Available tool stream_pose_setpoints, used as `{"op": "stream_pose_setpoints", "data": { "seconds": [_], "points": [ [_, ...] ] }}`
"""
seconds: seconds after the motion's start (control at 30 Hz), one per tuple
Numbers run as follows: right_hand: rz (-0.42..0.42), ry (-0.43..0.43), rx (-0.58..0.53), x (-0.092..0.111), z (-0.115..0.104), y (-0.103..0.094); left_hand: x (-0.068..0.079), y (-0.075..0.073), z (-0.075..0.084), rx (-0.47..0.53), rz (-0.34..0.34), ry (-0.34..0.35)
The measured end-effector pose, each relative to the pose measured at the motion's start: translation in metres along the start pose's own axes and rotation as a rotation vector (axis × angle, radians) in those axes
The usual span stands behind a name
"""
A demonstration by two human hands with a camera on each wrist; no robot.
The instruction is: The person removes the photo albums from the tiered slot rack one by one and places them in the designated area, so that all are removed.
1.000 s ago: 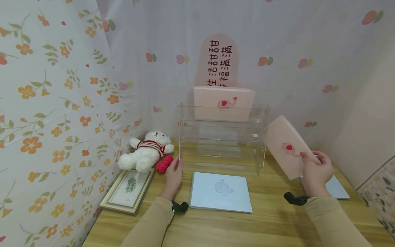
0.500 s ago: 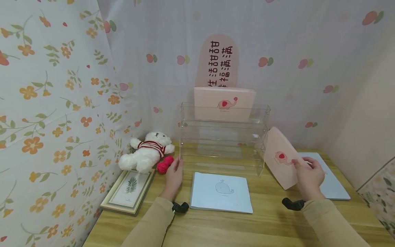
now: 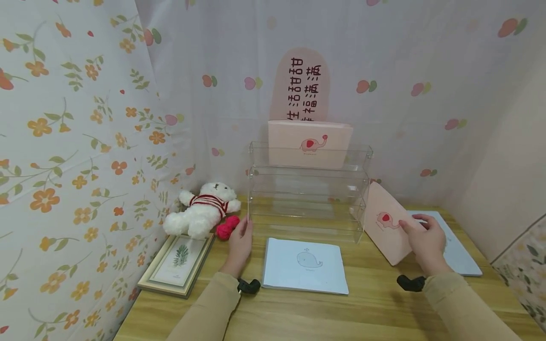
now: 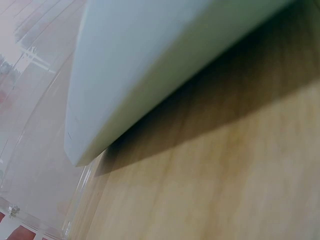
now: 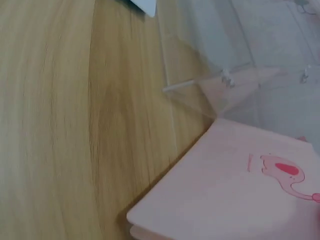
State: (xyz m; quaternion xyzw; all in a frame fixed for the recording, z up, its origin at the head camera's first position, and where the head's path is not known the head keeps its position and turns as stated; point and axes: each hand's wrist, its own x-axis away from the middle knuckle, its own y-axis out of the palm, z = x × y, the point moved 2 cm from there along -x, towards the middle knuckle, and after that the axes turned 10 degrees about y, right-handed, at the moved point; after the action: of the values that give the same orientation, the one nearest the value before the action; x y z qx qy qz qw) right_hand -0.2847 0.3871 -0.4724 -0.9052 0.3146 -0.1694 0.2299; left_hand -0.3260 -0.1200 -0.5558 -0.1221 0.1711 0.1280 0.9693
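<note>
My right hand (image 3: 426, 241) pinches a pink notebook (image 3: 390, 227) with a red-eared elephant on its cover, thumb in front and fingers behind its right edge. The notebook leans at a slant, its left side right by the right panel of a clear acrylic tiered rack (image 3: 307, 182). In the right wrist view, the notebook (image 5: 235, 170) lies close over the wood beside the rack's corner. My left hand (image 3: 240, 244) grips the front edge of the rack's left panel with thumb and fingers. Another pink elephant notebook (image 3: 310, 147) stands upright on the top tier.
A pale blue whale notebook (image 3: 304, 266) lies flat on the wooden table (image 3: 315, 312) before the rack. Another pale blue notebook (image 3: 462, 253) is behind my right hand. At left are a white teddy bear (image 3: 202, 210), a red yarn bundle (image 3: 227, 227) and framed pictures (image 3: 177, 265).
My right hand has brought the pink notebook down and leftward to the rack's right side, uncovering more of the right blue notebook. The left hand stays in place.
</note>
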Motion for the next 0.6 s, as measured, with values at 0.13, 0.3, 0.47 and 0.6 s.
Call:
{"op": "stream_pose_setpoints", "data": {
  "seconds": [0.13, 0.3, 0.47, 0.6],
  "points": [
    [-0.019, -0.034, 0.057, -0.003, 0.003, -0.004, 0.001, 0.0, 0.0, 0.001, -0.002, 0.011],
    [-0.057, -0.069, 0.142, -0.013, 0.009, -0.008, 0.002, -0.001, 0.001, -0.011, 0.0, 0.005],
    [-0.084, -0.115, 0.239, -0.021, 0.018, -0.01, 0.001, 0.0, 0.003, -0.012, -0.002, -0.017],
    [-0.102, -0.19, 0.319, -0.025, 0.027, -0.01, 0.0, 0.0, 0.003, -0.015, -0.003, -0.035]
  ]
}}
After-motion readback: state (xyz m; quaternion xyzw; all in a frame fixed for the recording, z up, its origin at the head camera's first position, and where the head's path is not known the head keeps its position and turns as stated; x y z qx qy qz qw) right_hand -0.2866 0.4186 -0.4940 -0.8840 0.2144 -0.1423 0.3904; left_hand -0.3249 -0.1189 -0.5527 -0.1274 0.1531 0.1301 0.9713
